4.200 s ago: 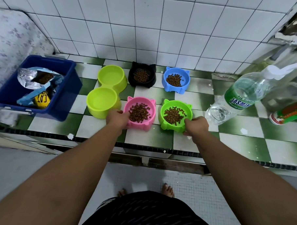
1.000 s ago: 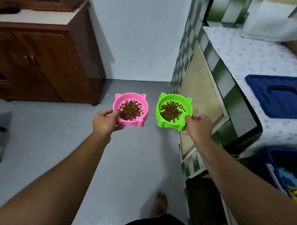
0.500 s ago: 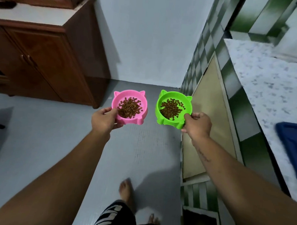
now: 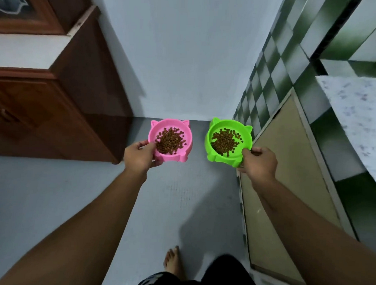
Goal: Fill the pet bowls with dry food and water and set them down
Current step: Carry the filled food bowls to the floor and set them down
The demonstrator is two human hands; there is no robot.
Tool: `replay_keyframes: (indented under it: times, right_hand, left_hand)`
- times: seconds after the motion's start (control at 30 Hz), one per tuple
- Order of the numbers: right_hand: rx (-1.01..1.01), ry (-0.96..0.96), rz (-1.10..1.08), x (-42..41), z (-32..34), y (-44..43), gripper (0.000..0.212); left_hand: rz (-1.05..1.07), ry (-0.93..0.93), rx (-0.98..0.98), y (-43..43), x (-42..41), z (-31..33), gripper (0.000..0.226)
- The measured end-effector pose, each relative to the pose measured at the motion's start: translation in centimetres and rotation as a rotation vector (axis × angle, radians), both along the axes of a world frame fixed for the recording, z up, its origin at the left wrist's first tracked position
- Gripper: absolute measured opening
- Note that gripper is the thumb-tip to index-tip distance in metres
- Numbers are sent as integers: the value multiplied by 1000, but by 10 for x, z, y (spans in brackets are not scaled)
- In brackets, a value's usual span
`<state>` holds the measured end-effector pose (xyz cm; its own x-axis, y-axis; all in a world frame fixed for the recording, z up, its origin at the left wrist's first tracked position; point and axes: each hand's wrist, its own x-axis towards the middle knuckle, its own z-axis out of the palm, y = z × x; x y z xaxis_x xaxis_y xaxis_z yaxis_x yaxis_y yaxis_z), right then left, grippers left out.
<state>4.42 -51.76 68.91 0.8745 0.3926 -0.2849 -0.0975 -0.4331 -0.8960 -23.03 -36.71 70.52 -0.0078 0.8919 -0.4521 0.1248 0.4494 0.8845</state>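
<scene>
While held in air above grey floor [image 4: 73, 191], pink cat-eared plastic bowl [image 4: 188, 140] and green cat-eared plastic bowl [image 4: 231, 125] sit side by side, apart, brown dry kibble [image 4: 169, 140] in each. Left hand [image 4: 140, 156] pinches pink near rim, right hand [image 4: 259, 162] green; fingers [image 4: 156, 163] underneath mostly hidden. Both arms outstretched. Brown wooden cabinet [image 4: 54, 115] left, green-white checkered tiled wall [image 4: 271, 81] right.

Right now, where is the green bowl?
In the head view, right of centre: the right hand holds the green bowl above the floor, beside the pink bowl.
</scene>
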Motion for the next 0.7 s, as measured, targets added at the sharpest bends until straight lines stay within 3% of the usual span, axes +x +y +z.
replay_keyframes:
  times: [0.1,0.27,0.43,0.7]
  right_hand:
    - [-28,-41,-3,37,-40,40,32]
    - [-49,-47,29,71,-47,114,25]
    - [-100,-18,93,118,-59,203,36]
    - [-220,-28,81,194,-129,321,19]
  left_hand:
    - [-18,16,-19,41,20,-5,20]
    - [-15,24,-41,108,61,-26,24]
    - [38,35,-62,183,115,-55,29]
    - [110,37,-146,298,199,-144,32]
